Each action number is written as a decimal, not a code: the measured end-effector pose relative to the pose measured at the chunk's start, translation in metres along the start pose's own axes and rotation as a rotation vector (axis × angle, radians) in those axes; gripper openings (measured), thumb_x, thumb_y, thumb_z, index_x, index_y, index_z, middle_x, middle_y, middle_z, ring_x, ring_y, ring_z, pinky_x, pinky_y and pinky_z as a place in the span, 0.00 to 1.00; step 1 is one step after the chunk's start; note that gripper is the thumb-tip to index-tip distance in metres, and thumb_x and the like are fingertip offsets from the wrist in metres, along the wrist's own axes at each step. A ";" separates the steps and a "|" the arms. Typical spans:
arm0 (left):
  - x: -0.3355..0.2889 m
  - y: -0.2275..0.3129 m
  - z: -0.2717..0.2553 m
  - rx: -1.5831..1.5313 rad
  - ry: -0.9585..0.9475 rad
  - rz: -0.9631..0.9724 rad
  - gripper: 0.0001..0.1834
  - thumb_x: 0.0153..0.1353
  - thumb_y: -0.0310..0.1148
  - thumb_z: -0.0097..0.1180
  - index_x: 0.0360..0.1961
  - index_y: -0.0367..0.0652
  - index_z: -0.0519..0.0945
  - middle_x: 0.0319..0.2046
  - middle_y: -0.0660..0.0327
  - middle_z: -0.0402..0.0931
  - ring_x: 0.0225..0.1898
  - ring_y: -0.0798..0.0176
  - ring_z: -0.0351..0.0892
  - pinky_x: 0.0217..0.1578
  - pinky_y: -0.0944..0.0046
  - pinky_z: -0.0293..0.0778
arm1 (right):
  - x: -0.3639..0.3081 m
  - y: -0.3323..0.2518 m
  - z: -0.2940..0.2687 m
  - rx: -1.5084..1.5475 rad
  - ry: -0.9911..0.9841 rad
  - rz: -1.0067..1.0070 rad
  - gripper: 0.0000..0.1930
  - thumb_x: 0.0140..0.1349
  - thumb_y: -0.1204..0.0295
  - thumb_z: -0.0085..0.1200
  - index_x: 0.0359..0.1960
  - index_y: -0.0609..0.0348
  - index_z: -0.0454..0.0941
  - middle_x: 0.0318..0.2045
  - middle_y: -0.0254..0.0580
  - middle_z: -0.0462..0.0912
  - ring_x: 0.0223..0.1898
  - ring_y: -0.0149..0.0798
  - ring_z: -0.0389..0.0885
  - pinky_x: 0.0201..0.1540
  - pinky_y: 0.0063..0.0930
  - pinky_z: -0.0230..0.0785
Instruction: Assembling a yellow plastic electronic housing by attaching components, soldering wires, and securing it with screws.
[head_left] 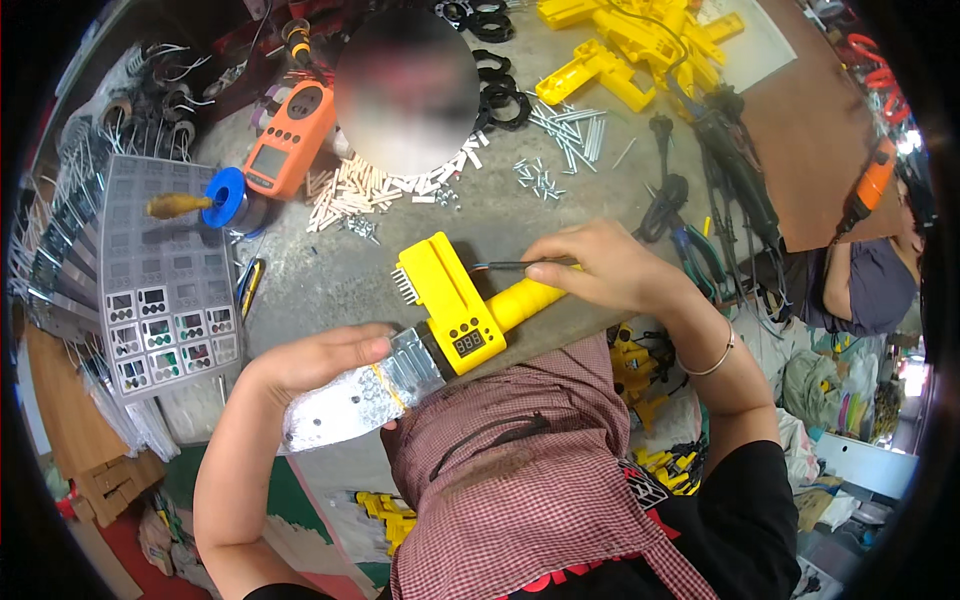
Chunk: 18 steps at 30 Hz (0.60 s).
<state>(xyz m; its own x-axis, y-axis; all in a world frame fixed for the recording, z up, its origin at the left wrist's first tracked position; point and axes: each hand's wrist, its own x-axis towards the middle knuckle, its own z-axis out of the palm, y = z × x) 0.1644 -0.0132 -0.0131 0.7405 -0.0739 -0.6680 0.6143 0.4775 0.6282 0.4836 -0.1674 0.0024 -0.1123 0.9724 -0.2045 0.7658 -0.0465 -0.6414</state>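
Observation:
A yellow plastic hand tool (455,310) with a small display, buttons and a ribbed handle lies at the table's near edge. From its near-left end extends a silver metal piece (340,405) with a yellow band round it. My left hand (325,362) is closed round that metal piece, thumb on top. My right hand (595,262) is over the handle, thumb and forefinger pinching a thin black cord-like piece (505,266) whose tip points at the tool's body. Whether its other fingers touch the handle is hidden. White pins (404,286) stick out of the housing's left side.
Beyond the tool lie tan and white tubes (350,190), screws (540,180) and long metal pins (575,135). An orange meter (290,140), a blue spool (228,200) and a sheet of small panels (165,280) stand left. Yellow housings (600,75), cables and pliers (700,260) are right.

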 end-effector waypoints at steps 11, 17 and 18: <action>-0.021 0.006 0.031 0.795 0.442 0.191 0.18 0.66 0.40 0.55 0.48 0.35 0.78 0.32 0.46 0.80 0.37 0.52 0.81 0.39 0.55 0.73 | -0.039 0.080 -0.076 -0.329 0.944 0.607 0.17 0.56 0.55 0.63 0.30 0.57 0.84 0.30 0.47 0.85 0.35 0.51 0.84 0.39 0.44 0.75; -0.016 -0.001 0.022 0.792 0.501 0.349 0.18 0.66 0.39 0.54 0.49 0.36 0.79 0.35 0.41 0.80 0.37 0.42 0.81 0.39 0.54 0.73 | -0.005 0.119 -0.085 -0.393 0.647 0.761 0.20 0.51 0.52 0.63 0.30 0.58 0.84 0.28 0.53 0.85 0.35 0.51 0.86 0.40 0.45 0.76; -0.018 -0.001 0.025 0.794 0.518 0.343 0.18 0.66 0.39 0.54 0.49 0.36 0.79 0.37 0.40 0.81 0.38 0.42 0.82 0.39 0.54 0.74 | -0.003 0.123 -0.089 -0.302 0.688 0.731 0.20 0.51 0.52 0.63 0.30 0.58 0.84 0.28 0.54 0.85 0.35 0.49 0.86 0.41 0.45 0.76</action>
